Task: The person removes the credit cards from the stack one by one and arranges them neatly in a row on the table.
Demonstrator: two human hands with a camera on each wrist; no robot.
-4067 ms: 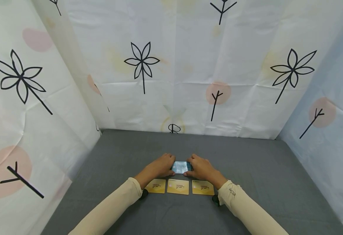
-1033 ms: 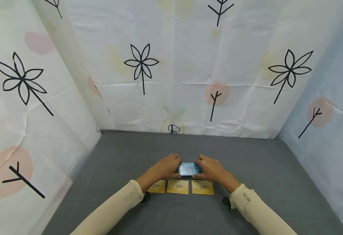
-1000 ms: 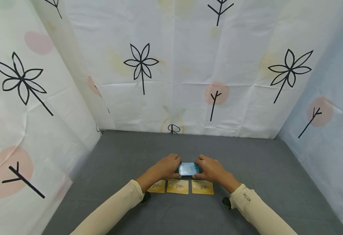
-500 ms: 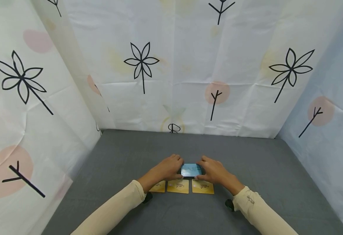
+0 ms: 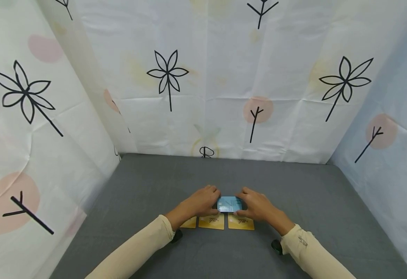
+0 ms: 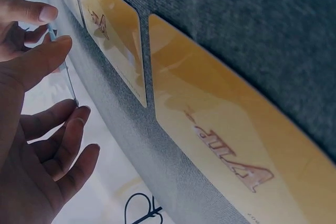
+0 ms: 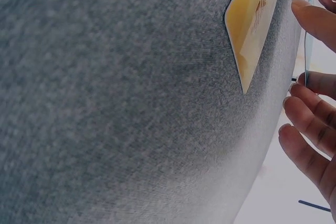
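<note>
Between my two hands is a light blue card (image 5: pixel 229 204), its printed face up and its short ends at my fingers. My left hand (image 5: pixel 203 201) pinches the left end between thumb and fingers. At the right end, the thumb and fingers of my right hand (image 5: pixel 258 205) pinch it too. Seen from the left wrist, the blue card (image 6: pixel 68 74) is edge-on and raised off the table. Just nearer than it lie three gold cards in a row: a left one (image 5: pixel 188 223) partly hidden by my left wrist, a middle one (image 5: pixel 212 222), and a right one (image 5: pixel 241 223). "VIP" shows on a gold card (image 6: pixel 210 124).
A grey cloth-covered table (image 5: pixel 154 174) lies under everything. White printed sheets (image 5: pixel 224 124) with plant drawings stand at its back and both sides. Dark wrist-worn pieces (image 5: pixel 277 246) sit under both cuffs.
Over these seconds both hands have carried the blue card to the right and slightly nearer, now behind the gap between the middle and right gold cards. The gold cards have stayed put.
</note>
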